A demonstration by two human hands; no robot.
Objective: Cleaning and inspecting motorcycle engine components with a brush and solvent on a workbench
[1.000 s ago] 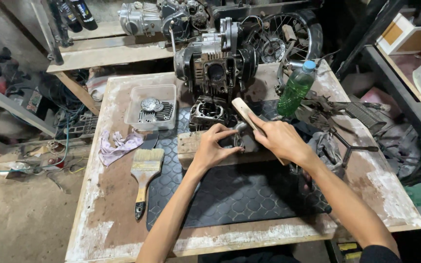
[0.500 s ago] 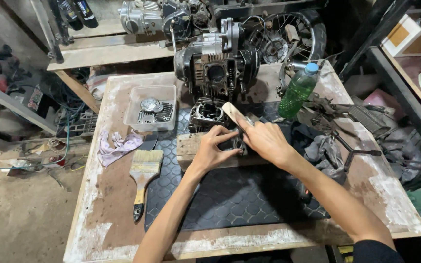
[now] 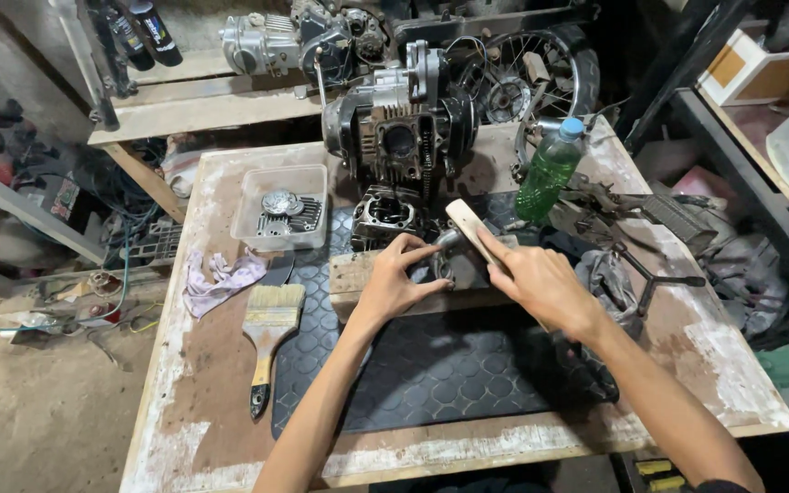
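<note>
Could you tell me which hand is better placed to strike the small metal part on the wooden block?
Probably the right hand: it grips the pale wooden handle angled over the small grey metal part. The left hand steadies that part on the wooden block.

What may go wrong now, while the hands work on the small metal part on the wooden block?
1. The left hand steadies the small metal part close beside the wooden handle gripped by the right hand; a slip may hit the fingers.
2. The part rests on a narrow wooden block; it may roll off.
3. The green bottle stands near the right arm and may be knocked over.
</note>
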